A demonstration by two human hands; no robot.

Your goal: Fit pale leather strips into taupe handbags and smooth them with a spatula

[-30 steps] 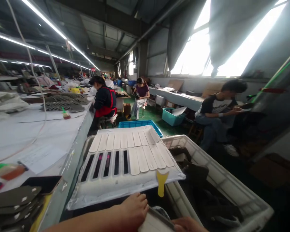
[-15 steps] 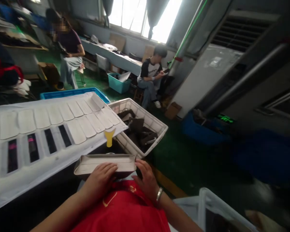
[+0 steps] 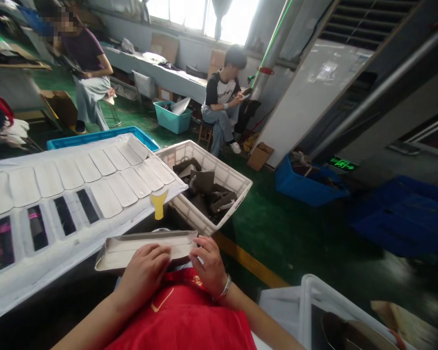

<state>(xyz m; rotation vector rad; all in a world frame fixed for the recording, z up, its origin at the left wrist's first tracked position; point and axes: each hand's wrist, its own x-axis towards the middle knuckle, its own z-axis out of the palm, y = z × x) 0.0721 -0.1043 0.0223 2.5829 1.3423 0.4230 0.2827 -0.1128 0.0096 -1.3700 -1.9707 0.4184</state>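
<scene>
A long, shallow panel with off-white lining and turned-up grey-brown edges lies across my lap, above a red apron. My left hand grips its near edge around the middle, fingers bent over the lining. At the panel's right end, my right hand has thumb and fingers closing on the corner; the fingertips partly hide that corner. To the left, several flat white round-cornered pieces are laid in rows on a table with a white cover. Dark strips lie nearer along the same table.
A yellow flared piece stands at the table's corner. Beyond it, a white crate holds dark pieces. Another white crate is at my lower right. Two people sit farther back, near a teal bin. Blue bins stand right.
The view has turned slightly right and down. The panel now tilts, its left end lower. My right hand has its fingers drawn closer around the right corner; my left hand stays on the near edge.
</scene>
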